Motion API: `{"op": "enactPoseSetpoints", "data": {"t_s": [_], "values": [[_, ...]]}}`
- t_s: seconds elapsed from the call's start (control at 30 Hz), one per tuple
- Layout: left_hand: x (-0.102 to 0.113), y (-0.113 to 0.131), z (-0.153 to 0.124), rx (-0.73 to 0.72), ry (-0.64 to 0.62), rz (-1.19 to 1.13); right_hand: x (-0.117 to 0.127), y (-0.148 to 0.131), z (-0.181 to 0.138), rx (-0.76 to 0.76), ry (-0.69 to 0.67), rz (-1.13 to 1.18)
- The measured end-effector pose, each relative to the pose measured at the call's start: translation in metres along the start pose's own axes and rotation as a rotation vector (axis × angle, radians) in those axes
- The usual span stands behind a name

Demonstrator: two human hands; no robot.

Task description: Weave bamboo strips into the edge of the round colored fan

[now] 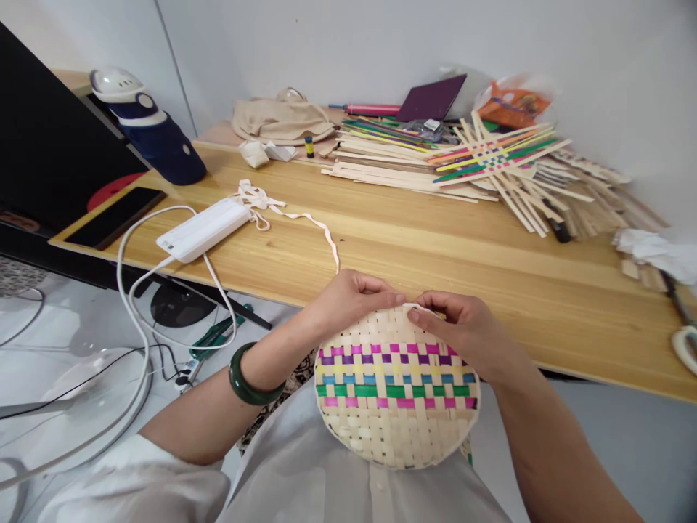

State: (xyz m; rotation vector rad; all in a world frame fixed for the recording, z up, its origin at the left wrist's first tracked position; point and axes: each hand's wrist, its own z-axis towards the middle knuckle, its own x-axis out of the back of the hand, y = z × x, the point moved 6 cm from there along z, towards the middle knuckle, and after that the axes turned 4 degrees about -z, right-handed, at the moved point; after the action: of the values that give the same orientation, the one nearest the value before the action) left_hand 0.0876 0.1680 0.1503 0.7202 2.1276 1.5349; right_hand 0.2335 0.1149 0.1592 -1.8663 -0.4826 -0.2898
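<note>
A round woven bamboo fan (397, 428) with pink, purple, yellow, blue and green bands rests toward my lap, its far edge at the table's front. My left hand (362, 294) pinches the top rim from the left. Close beside it, my right hand (460, 323) grips the same rim, thumb on the near face and fingers folded behind. White edging runs around the rim and shows between my fingertips. A pale fabric ribbon (327, 231) trails across the table to behind my left hand; where it meets the rim is hidden.
On the wooden table (392, 247) lie a white power adapter (204, 229), a phone (117, 216), and a blue bottle (155, 138). Bamboo strips (375, 163) and a partly woven piece (493, 156) are heaped at the back. Scissors (685, 345) lie at the right edge.
</note>
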Motion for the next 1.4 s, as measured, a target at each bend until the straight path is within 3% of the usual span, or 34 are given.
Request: {"op": "enactPoseSetpoints", "data": {"t_s": [0.97,1.4], "values": [[-0.006,-0.003,0.005,0.056,0.005,0.034,0.002,0.004,0.0,0.062,0.014,0.024],[-0.007,-0.005,0.006,0.003,-0.033,0.098,0.003,0.013,-0.002,-0.014,-0.014,0.063]]}}
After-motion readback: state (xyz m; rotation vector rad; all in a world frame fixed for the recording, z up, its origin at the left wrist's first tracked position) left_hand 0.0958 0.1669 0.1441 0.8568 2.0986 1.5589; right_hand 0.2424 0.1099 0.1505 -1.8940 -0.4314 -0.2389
